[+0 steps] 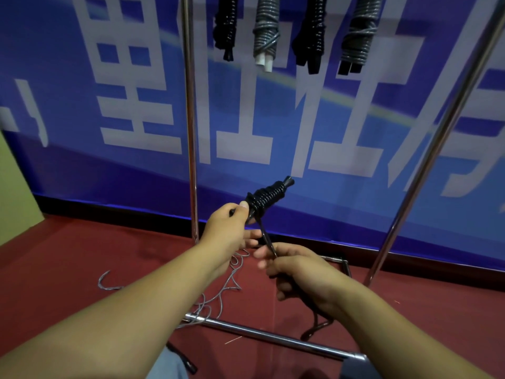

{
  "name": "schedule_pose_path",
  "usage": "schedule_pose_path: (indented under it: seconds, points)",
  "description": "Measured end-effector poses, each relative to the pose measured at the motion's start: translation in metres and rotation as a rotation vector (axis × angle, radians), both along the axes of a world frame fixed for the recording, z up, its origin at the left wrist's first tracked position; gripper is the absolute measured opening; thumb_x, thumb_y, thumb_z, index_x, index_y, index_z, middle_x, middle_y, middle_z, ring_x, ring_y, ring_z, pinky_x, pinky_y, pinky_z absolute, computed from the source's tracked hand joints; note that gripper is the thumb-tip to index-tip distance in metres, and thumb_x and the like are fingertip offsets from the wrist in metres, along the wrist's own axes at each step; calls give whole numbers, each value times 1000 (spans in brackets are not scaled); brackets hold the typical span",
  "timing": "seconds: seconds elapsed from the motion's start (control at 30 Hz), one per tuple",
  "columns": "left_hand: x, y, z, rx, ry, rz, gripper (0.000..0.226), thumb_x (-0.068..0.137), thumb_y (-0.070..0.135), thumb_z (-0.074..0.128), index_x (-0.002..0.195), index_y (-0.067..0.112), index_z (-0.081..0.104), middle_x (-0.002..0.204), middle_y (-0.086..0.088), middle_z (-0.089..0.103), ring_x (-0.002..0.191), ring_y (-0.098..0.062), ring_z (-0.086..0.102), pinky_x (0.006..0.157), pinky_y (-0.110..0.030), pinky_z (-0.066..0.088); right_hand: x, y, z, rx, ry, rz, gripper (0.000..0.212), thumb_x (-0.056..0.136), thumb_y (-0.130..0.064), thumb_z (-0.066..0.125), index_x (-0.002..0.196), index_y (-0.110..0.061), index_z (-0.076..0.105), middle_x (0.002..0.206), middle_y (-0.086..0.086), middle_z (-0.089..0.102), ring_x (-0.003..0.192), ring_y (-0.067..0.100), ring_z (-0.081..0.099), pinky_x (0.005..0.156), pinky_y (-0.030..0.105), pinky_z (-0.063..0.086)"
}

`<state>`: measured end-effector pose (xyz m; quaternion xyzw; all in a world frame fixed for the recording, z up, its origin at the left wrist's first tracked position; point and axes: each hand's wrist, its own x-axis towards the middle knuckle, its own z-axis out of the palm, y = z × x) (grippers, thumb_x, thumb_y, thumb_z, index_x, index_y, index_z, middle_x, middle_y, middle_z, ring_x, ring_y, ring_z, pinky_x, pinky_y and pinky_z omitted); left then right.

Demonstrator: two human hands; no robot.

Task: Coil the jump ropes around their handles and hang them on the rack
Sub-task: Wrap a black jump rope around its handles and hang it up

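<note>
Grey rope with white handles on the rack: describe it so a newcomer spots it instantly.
Start at the chrome rack in front of the blue banner. Four coiled ropes hang along the top of the view; take the second from the left. It alone shows white handle ends below its grey coils; the other three bundles end in black.

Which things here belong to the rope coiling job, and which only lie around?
Job:
- left hand holding the black coiled rope
- right hand gripping its free end
- grey rope loose on the floor
- four coiled ropes hanging on the rack

Lying about:
- blue banner
- red carpet
</note>
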<state>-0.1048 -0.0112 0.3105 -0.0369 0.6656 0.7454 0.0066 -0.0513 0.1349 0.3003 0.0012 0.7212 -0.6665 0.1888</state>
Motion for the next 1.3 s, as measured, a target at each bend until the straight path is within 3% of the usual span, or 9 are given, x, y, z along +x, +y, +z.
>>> schedule_pose_path:
  seconds: [0.17,0.27,0.37,0.53,0.67,0.93,1.03,1.2,1.3]
  points:
    - [0,-3,2,148,-82,-96,24,108,30,42,100,14,57,98,-12,77,57,-12,53,49,-23,42,2,1,5,-49,-66,73,28,97,-5,44,119,-7,61,69,8,61,44,13,34,51,27,45]
    - [-1,-3,3,224,-92,-73,23,108,29,41,101,13,56,92,-11,74,53,-10,48,48,-23,41,0,2,7,-77,-92,50,31,102,-30,47,117,-10,66,63,5,56,45,13,32,54,28,45]
    - [-4,-2,5,347,-118,6,23,108,27,43,102,10,56,82,-11,67,49,-10,57,46,-23,50,-3,5,9,-128,-113,-4,50,87,-54,57,109,-11,69,57,-1,45,45,11,32,54,29,43]
    - [-7,-5,7,507,-168,100,23,107,25,44,107,6,58,76,-9,63,45,-8,61,45,-21,53,-2,8,11,-159,-37,19,30,65,-43,77,72,-22,58,51,-5,23,41,9,23,52,27,39]
    - [-7,-6,8,527,-183,119,23,107,25,45,100,7,58,76,-9,63,47,-8,61,45,-21,53,0,11,13,-141,-7,75,33,71,-39,73,48,-23,55,48,-3,27,39,11,28,53,28,43]
    - [-13,-13,8,400,-78,196,23,105,25,51,104,4,61,76,-10,64,48,-8,62,47,-22,54,-8,33,20,-616,-265,-144,62,89,-58,52,91,-2,77,54,1,55,41,13,49,56,29,49]
    - [-11,-11,9,341,-34,252,21,103,23,54,100,4,62,81,-12,66,52,-11,65,52,-24,57,-10,41,17,-752,-296,-279,54,93,-54,52,87,-5,74,59,1,61,43,12,54,57,26,53]
    - [-7,-5,16,312,49,300,22,103,21,55,99,1,63,82,-13,66,53,-11,66,60,-28,62,-11,42,12,-766,-385,-495,48,100,-44,42,87,-4,65,67,5,69,46,14,60,59,27,55]
    - [-5,-4,20,348,73,306,24,103,20,54,98,0,64,79,-13,66,53,-11,67,61,-28,62,-19,50,0,-618,-422,-723,37,100,-35,38,79,-12,58,60,-1,59,49,16,49,62,28,40]
